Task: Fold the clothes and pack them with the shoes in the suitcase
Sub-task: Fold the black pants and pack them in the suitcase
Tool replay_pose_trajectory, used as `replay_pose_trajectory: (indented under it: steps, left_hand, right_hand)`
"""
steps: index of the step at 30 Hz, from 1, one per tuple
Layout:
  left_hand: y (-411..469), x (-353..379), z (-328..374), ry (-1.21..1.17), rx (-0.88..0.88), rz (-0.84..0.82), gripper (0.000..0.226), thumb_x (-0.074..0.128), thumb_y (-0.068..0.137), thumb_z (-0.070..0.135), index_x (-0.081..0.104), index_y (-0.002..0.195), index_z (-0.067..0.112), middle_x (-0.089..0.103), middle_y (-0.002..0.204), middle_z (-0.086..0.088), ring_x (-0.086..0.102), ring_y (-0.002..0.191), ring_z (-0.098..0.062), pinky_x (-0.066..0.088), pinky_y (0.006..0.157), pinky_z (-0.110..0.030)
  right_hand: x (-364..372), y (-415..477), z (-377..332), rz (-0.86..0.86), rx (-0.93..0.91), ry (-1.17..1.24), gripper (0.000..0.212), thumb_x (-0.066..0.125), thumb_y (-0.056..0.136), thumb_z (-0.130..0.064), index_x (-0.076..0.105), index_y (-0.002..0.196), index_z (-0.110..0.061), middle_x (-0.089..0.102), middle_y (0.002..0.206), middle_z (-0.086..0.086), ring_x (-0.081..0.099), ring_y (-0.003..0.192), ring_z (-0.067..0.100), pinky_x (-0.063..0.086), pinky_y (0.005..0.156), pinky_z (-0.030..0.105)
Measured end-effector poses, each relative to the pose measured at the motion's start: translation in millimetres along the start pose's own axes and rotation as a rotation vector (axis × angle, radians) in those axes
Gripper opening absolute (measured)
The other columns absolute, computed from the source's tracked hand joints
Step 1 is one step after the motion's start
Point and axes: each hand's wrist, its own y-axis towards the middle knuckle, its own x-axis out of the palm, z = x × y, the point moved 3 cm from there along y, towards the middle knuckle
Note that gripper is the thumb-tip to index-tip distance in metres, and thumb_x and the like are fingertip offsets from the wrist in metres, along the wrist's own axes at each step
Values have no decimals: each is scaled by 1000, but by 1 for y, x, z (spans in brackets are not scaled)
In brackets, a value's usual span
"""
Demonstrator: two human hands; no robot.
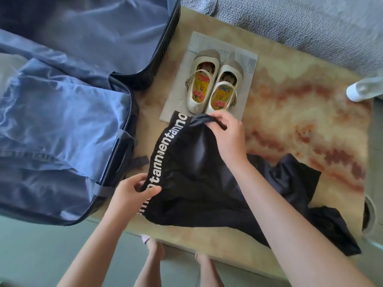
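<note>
1. Both hands hold a garment low over the table: the left hand (132, 189) pinches the near end of its waistband (165, 154) between thumb and curled fingers, and the right hand (226, 137) has its fingers curled round the bunched far end.
2. An open navy suitcase (62, 121) with crumpled blue lining fills the left side.
3. It sits on a marbled beige-and-rust table (300, 110), with a grey sofa (290, 27) beyond.
4. Black shorts (196, 183) lie unfolded on the table just beside the suitcase, outside it. White letters on the waistband read roughly "tanmentanmo"; the left thumb hides the rest.
5. A grey paper sheet (178, 100) lies past the shorts.
6. Cream strap shoes (213, 88) stand side by side on the sheet, toes pointing away, with floral insoles. No brand is legible.
</note>
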Motion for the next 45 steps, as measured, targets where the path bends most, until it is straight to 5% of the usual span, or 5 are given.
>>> replay_pose_trajectory:
  steps: [16,23,28,35,45]
  left_hand:
    - [-11,-3,0,519,491,539,62,72,73,-5,54,130,13,50,126,-5,44,114,-25,40,98,-38]
    - [4,59,-15,628,638,185,43,77,67,-3,70,105,17,64,113,-1,60,105,-25,50,89,-37]
    - [9,114,-29,837,597,-56,52,70,85,22,53,134,24,41,148,-5,34,139,-24,29,112,-43]
    - [12,168,-6,808,682,-102,55,56,95,23,35,146,25,18,158,-5,18,146,-23,17,117,-40]
    - [36,231,74,898,773,-123,62,48,98,29,16,151,28,2,160,-2,-2,148,-19,7,119,-39]
  right_hand:
    - [48,14,9,-191,74,-236,35,60,92,-15,58,127,-18,56,133,-3,49,124,12,41,106,30]
    - [-71,-87,92,-2,207,-344,30,59,91,-8,63,119,-17,54,133,-6,45,126,11,38,107,35]
    - [-149,-115,127,191,256,-479,44,62,91,-11,53,133,-14,42,146,0,30,136,17,26,109,27]
    - [-212,-106,198,385,855,-123,52,56,96,-22,39,143,-9,42,146,8,40,133,25,31,107,34]
    - [-209,-101,225,532,962,220,11,69,86,-17,61,82,-11,64,82,2,59,80,24,47,78,33]
